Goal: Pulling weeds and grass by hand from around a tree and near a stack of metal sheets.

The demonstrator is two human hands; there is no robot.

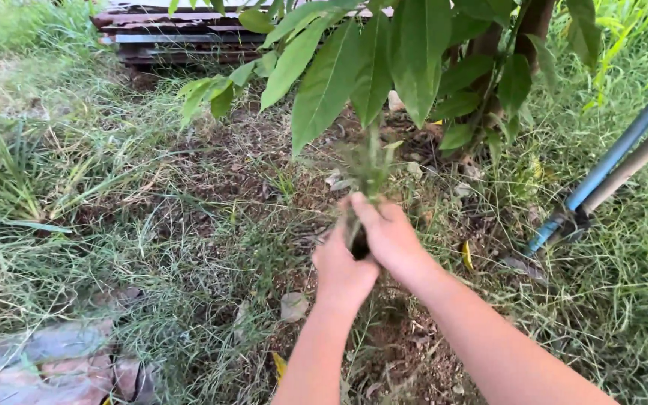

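Both my hands close together around the base of a clump of weeds [369,169] that stands up between them, over bare soil. My left hand [341,268] grips it from the left and lower side. My right hand [390,236] wraps it from the right, fingers over the top. The clump's green stems and thin leaves rise just above my fingers, under the hanging leaves of a small tree [384,60].
A long tool with blue and grey handles [609,169] leans in from the right, its head in the grass. Stacked boards [181,34] lie at the back left. The tree trunk [530,22] stands at the back right. Flat stones [54,360] lie at the lower left.
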